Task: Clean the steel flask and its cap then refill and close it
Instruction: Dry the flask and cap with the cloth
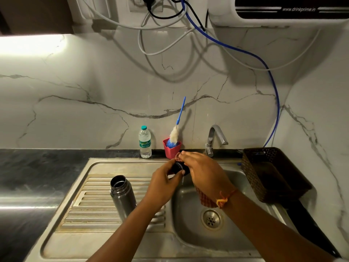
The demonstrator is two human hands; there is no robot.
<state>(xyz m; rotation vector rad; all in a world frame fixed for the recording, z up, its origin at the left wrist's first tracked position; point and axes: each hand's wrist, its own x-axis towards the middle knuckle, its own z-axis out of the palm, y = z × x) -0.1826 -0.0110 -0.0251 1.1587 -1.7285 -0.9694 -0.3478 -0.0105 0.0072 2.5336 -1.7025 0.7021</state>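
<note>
Hands meet over the sink basin (190,220): left hand (164,179) fingers curl round the black cap (178,168), right hand (203,167) fingers pinch a checked cloth (206,200) against it. Steel flask (122,193) stands open on the drainboard (94,207), left of the basin.

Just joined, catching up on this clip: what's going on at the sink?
A person is cleaning the cap. The left grip holds the dark cap over the sink, and the right grip presses a checked cloth against it. The flask stands upright and open on the drainboard, with neither hand on it. Closing it is not yet done.
</note>
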